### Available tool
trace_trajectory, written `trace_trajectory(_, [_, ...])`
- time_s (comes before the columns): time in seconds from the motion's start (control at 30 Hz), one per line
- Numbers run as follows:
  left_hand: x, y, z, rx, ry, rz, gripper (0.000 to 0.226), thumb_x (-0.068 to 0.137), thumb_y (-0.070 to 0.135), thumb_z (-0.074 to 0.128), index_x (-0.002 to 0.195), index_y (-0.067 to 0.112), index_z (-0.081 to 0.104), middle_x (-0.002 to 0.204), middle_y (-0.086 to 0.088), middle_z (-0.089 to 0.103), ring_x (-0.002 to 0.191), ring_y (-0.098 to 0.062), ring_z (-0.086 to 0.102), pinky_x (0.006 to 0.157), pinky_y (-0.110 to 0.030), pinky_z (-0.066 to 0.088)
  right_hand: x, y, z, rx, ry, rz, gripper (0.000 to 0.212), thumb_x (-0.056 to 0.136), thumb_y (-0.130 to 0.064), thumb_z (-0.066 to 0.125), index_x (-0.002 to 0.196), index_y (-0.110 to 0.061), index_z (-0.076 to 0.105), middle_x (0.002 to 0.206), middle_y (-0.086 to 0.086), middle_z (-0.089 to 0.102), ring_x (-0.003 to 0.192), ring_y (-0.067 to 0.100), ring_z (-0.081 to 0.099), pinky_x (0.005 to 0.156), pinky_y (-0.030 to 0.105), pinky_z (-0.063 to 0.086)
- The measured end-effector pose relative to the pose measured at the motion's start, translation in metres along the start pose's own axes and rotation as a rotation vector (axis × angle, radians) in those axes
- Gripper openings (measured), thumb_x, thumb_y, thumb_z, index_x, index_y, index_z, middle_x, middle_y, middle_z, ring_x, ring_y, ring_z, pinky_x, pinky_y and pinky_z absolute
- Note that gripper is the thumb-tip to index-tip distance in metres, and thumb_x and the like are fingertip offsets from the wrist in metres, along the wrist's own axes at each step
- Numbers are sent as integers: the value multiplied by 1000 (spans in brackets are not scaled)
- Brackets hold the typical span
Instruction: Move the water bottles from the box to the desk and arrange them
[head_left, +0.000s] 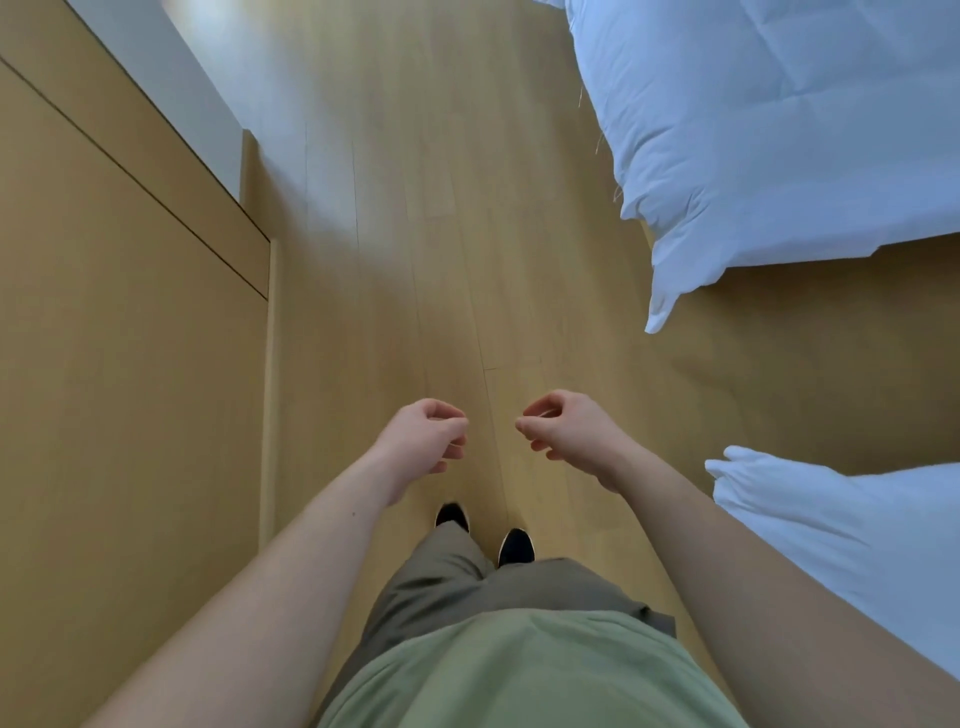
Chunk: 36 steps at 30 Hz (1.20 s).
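Wooden floor (441, 260), empty loosely curled hands (423, 441)

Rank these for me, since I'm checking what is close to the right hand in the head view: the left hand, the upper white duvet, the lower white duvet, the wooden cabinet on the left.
From the right hand, by image position:
1. left hand, just across, level with it.
2. lower white duvet, right and below.
3. upper white duvet, above right; its hanging corner comes nearly as close as 2, hard to separate.
4. wooden cabinet, far left.
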<state>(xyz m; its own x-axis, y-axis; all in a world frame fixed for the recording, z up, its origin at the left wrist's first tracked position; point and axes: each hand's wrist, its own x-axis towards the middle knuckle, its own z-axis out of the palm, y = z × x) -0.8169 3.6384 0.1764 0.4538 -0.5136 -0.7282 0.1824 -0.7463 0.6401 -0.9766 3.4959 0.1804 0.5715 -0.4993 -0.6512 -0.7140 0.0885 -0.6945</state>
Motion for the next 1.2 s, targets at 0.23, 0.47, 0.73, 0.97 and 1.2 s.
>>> trace_trajectory(0.23, [70,71,-17,31,-61,-29,14,98,31,63,108,24,68,95,1,78,92,-15,75,83,-34,61,79,-42,-42,39,18,23,20,91,-35,70,104,-22,63,100,1,72,93,15,69,90,41,58])
trace_trajectory(0.47, [172,161,-61,60,-53,-1,12,98,28,61,107,22,67,96,-2,77,89,-15,75,85,-35,61,182,-108,-86,70,59,50,17,90,-33,70,101,-21,64,98,2,73,92,16,71,90,42,58])
trace_trajectory(0.73, [274,266,-93,129,-107,16,12,96,30,62,106,24,67,94,0,77,87,-13,75,85,-35,61,274,-181,-138,111,111,84,16,90,-34,70,100,-23,65,99,-1,71,88,13,71,86,37,58])
trace_trajectory(0.97, [341,334,-100,125,-135,20,12,96,31,63,106,25,67,94,1,76,87,-12,75,83,-34,61,345,-227,-185,137,138,118,19,88,-32,72,102,-21,66,99,4,73,93,19,72,88,39,57])
trace_trajectory(1.2, [425,420,-106,126,-106,29,12,96,32,63,105,26,67,94,2,77,84,-10,75,81,-32,61,442,-275,-260,156,121,99,19,88,-31,72,103,-21,66,100,6,74,94,21,72,89,41,59])
